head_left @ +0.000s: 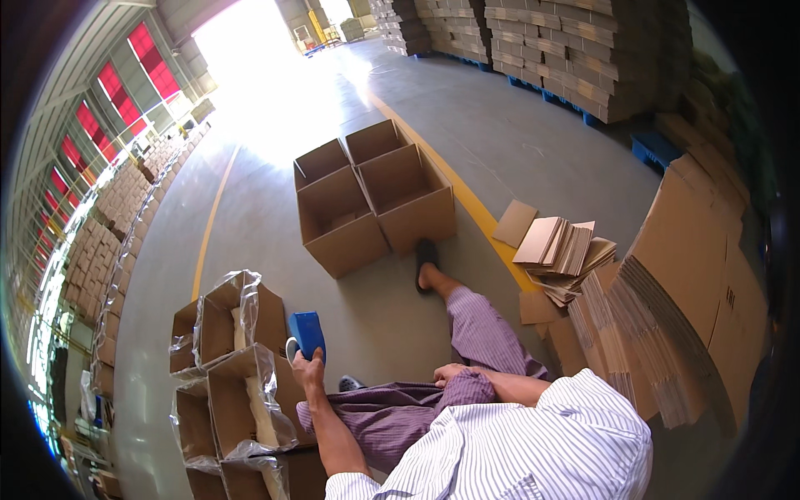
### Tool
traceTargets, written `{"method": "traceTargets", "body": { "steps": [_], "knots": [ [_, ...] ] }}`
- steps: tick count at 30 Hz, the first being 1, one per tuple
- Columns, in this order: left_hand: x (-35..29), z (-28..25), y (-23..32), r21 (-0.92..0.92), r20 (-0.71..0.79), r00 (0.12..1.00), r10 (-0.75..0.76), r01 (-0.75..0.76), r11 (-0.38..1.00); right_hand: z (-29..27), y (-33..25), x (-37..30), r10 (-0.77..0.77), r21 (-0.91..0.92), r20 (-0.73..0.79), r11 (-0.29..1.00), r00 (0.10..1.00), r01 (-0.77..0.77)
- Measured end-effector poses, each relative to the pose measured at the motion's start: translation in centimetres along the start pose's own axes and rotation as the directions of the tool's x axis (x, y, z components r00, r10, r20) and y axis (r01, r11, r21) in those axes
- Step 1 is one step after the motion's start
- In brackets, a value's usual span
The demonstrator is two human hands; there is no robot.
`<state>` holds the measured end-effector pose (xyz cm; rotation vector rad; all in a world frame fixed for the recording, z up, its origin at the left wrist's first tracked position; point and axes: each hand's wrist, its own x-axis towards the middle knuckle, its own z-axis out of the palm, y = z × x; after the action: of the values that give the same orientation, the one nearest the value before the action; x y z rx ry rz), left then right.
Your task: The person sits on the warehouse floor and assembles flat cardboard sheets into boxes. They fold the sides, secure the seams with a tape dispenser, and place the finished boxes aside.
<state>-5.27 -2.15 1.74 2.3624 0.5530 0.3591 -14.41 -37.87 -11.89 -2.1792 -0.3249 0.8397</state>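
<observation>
In my left hand [308, 365] is a blue tape dispenser [308, 333] with a pale roll at its side, the fingers closed around its lower end. It hovers beside several open cardboard boxes [287, 327] at my left, which have clear plastic liners [250, 293] hanging over their rims. My right hand [451, 374] rests on my bent leg in purple trousers [471, 390], fingers curled in, with nothing visible in them. Ahead, a block of open boxes [342, 246] stands on the floor, and my dark shoe [427, 260] is close against its near side.
At the right lie loose cardboard pieces [550, 242] and a leaning stack of flattened cartons [646, 333]. Tall carton stacks [550, 50] on blue pallets stand at the back right. Yellow lines [450, 171] run along the grey floor; more stacked boxes line the far left.
</observation>
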Motion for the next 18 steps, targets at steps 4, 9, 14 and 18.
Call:
{"method": "traceTargets", "body": {
  "steps": [4,9,14,18],
  "knots": [
    [0.2,0.6,-0.3,-0.07,0.021,0.999,0.044,-0.043,0.997,-0.2,-0.3,-0.2,-0.03,-0.012,-0.017,0.999,0.999,0.03],
    [-0.6,0.5,-0.7,-0.102,-0.006,0.998,0.057,-0.057,0.993,-1.3,-2.1,-0.9,0.01,-0.089,-0.03,0.996,1.0,-0.013],
    [-1.3,0.3,-0.4,-0.168,-0.028,0.999,0.045,-0.049,0.985,-4.0,0.0,-0.6,-0.111,-0.003,-0.265,0.993,0.958,0.114],
    [-0.5,0.4,-2.5,-0.184,-0.053,0.994,0.098,-0.107,0.977,-6.6,1.0,-1.2,-0.157,-0.001,-0.451,0.985,0.879,0.175]
  ]
}}
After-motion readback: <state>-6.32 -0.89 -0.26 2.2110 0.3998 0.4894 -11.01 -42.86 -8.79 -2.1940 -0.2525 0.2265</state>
